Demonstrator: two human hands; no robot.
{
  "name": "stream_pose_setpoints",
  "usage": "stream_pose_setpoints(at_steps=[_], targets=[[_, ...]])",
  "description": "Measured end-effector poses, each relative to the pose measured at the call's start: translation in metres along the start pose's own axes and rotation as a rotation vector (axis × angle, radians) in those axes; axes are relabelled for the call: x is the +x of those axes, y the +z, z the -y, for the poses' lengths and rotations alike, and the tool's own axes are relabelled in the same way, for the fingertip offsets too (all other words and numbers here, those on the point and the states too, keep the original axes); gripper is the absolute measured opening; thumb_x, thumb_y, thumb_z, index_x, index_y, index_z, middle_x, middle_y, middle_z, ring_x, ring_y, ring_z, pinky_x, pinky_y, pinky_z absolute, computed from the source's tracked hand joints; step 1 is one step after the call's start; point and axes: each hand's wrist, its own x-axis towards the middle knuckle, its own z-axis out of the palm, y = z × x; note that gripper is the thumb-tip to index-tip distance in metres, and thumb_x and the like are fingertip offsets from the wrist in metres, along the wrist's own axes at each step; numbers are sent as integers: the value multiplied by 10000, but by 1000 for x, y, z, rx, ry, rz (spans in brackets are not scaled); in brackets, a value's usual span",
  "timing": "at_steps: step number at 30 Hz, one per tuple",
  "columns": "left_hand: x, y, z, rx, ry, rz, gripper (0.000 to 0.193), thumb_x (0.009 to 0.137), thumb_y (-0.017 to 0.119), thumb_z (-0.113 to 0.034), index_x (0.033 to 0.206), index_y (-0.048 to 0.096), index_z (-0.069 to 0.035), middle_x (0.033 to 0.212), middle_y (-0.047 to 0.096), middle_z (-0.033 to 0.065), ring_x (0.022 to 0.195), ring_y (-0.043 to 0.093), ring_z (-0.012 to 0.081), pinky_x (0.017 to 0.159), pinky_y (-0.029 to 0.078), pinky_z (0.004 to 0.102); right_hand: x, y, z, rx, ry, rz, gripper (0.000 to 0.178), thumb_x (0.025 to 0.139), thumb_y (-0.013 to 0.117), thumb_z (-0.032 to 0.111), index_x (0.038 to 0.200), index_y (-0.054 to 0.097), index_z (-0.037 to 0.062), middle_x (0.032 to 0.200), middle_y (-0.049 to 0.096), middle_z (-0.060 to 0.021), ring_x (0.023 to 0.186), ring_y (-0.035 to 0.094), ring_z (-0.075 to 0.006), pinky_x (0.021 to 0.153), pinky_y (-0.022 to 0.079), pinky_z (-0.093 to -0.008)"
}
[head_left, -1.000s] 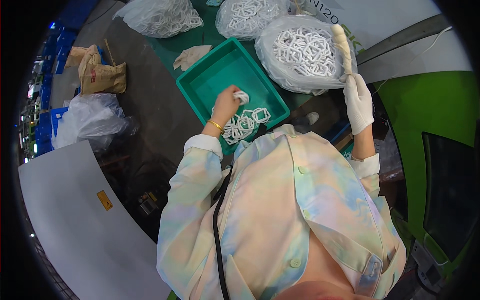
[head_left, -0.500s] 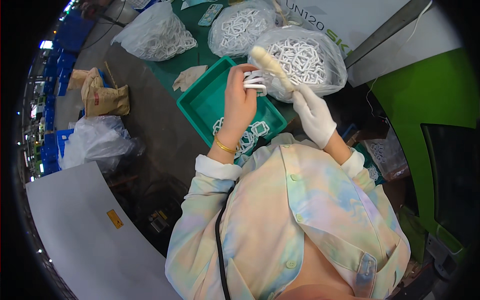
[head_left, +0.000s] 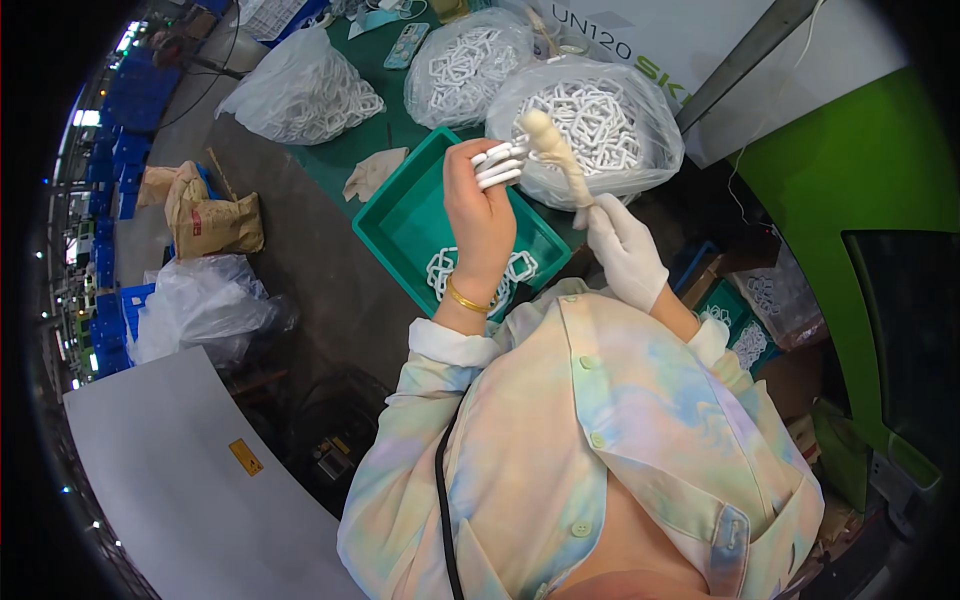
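Bare, my left hand (head_left: 480,215) is closed around several white plastic rings (head_left: 499,168), held side by side above the tray. A white glove covers my right hand (head_left: 628,250), which grips the lower end of a cream-coloured stick with a rounded, wrapped-looking head (head_left: 557,155). That head stands close to the rings, near my left fingertips; whether they touch I cannot tell. Below my left hand is a green plastic tray (head_left: 405,205). More white rings (head_left: 521,266) lie at its near end, partly hidden by my wrist.
Beyond the tray, an open clear bag of white rings (head_left: 590,125) stands beside a second bag (head_left: 470,62) and a third (head_left: 305,90). A cloth (head_left: 375,175) and a phone (head_left: 407,46) lie on the green tabletop. Green machinery (head_left: 850,190) borders the right side.
The stick has swung more upright, its head shifting right. My left hand has tilted the rings, and both hands sit slightly lower in the picture.
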Motion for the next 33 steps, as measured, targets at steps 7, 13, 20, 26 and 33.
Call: stream_pose_setpoints(at_steps=[7,13,20,26,33], targets=[[-1,11,-25,-483,-240,-9,168,974,394,33,1076,521,-11,1048,596,98,926,606,172,837,518,305,22,0,0,24,-24,-54,210,1003,477,215,1037,574,33,750,468,33,668,417,-75,617,386,-253],[-15,27,-32,-1245,-938,94,265,999,441,-44,1256,503,-57,1139,587,70,1045,586,165,915,483,301,23,14,37,90,-208,-129,284,868,664,178,1077,563,14,755,462,42,682,425,-32,605,385,-221],[-4,21,-26,-213,-299,254,290,873,584,0,1158,545,-27,1113,609,94,1003,603,242,876,479,348,32,-5,30,-239,-126,-63,271,860,676,195,1018,555,12,679,465,10,620,422,-59,578,392,-237],[13,12,-14,76,-211,429,276,785,560,48,1055,578,-6,950,653,143,818,642,293,728,497,364,27,-6,30,-149,-177,-71,280,939,562,296,1083,542,56,879,644,-217,832,649,-379,741,494,-423],[24,1,-3,-1018,-1056,261,176,920,558,-95,1075,601,-24,866,626,38,726,590,144,607,462,245,19,-34,12,-392,-277,170,160,975,481,225,1007,538,80,842,613,-203,812,594,-425,675,458,-480]])
